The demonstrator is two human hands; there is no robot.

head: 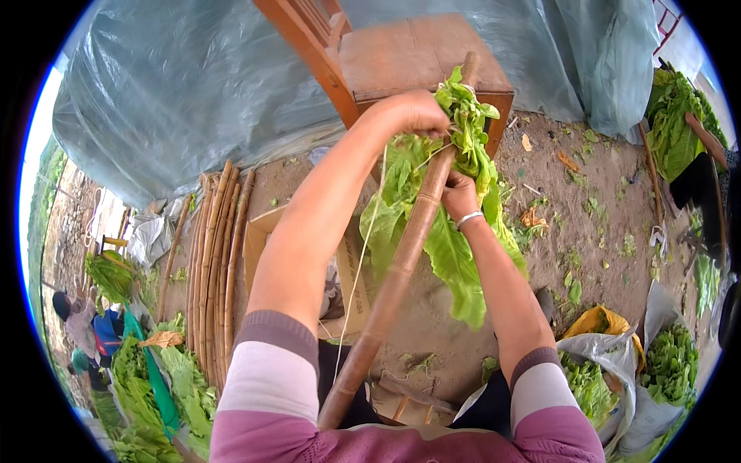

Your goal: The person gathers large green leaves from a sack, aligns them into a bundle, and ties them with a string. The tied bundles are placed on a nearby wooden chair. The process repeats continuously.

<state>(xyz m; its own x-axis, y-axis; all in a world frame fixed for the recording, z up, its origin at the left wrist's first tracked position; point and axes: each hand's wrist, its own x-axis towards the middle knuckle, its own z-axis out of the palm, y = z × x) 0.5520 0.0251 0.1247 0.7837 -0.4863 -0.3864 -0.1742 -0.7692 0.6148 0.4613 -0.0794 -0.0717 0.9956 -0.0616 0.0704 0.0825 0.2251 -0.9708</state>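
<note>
A long brown bamboo pole (414,234) slants up from my lap, its far end against a wooden chair (414,55). Large green leaves (457,272) hang in bunches along its upper part, bound with a thin white string (363,254). My left hand (425,116) is curled beside the bound stems, left of the pole, with string at its fingers; its grip is slightly blurred. On the pole's right side, lower down, my right hand (460,198) pinches leaf stems against the bamboo. My right wrist wears a silver-coloured bangle (469,219).
Several bamboo poles (214,272) and an open cardboard box (353,283) are at left. Leaf heaps (136,382) lie lower left, leaf-filled sacks (660,405) lower right. Plastic sheeting (191,87) hangs behind. Another person's hand (692,120) touches leaves at far right; people (84,324) are at far left.
</note>
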